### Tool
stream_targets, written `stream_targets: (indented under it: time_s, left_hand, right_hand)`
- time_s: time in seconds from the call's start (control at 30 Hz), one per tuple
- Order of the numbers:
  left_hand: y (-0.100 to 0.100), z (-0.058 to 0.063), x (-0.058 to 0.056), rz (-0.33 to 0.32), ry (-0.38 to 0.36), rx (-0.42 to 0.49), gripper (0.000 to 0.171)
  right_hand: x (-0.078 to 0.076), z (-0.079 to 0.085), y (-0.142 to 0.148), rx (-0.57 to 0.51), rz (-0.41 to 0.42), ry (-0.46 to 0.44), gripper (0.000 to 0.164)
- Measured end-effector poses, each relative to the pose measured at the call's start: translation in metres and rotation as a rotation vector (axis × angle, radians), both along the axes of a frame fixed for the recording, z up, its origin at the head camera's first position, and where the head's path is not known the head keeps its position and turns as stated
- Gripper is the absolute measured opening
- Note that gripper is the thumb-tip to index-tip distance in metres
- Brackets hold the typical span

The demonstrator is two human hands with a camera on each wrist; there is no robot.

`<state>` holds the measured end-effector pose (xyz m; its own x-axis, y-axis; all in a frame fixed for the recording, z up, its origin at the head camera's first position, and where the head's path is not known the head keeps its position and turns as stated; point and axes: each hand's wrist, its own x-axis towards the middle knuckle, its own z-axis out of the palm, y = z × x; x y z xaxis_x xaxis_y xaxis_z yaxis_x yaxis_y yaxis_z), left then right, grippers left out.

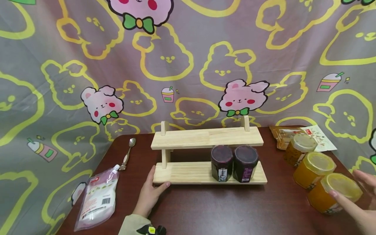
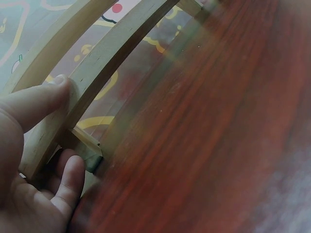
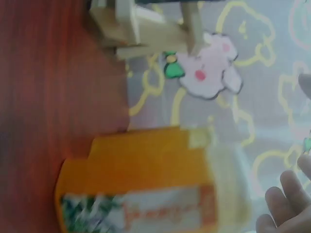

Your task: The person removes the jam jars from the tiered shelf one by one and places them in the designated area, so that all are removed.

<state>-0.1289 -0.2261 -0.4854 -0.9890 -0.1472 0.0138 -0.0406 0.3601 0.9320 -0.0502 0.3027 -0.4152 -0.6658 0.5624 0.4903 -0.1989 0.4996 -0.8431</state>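
Observation:
A two-tier wooden shelf (image 1: 188, 173) stands on the table. My left hand (image 1: 149, 192) grips the left end of its lower board, thumb on top. In the left wrist view the thumb (image 2: 43, 99) lies along the board and other fingers curl beneath it. Two dark purple jars (image 1: 221, 163) stand side by side on the lower board's right half. Around the nearest orange-yellow jar (image 1: 329, 195), my right hand (image 1: 364, 218) is spread with fingers apart. The right wrist view shows its fingers (image 3: 282, 199) near the jar's pale lid; whether they touch is unclear.
Behind the nearest jar stand another orange-yellow jar (image 1: 311, 173) and a darker amber one (image 1: 298, 150). Flat packets (image 1: 285, 132) lie at the back right. A spouted pouch (image 1: 100, 199) and a spoon (image 1: 127, 155) lie at left. A patterned curtain (image 1: 188, 65) hangs behind the table.

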Motion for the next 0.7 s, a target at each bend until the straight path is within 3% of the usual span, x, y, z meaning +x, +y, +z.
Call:
stream_targets:
  time_s: [0.17,0.4,0.6,0.7]
  left_hand:
    - [0.0,0.0,0.0,-0.001,0.002,0.005,0.102]
    - [0.0,-0.002,-0.001,-0.005,0.003,-0.004,0.102]
    - [-0.001,-0.003,-0.002,0.0,0.006,-0.003,0.103]
    - [0.0,-0.001,-0.001,-0.005,0.005,-0.007,0.103]
  right_hand:
    - [0.0,0.01,-0.016,-0.009,0.041,-0.071,0.078]
    - [-0.002,0.018,-0.032,0.065,0.187,0.009,0.078]
    - [-0.003,0.016,-0.044,0.103,0.244,-0.125,0.078]
    - [-0.005,0.016,-0.049,0.1,0.284,-0.151,0.077]
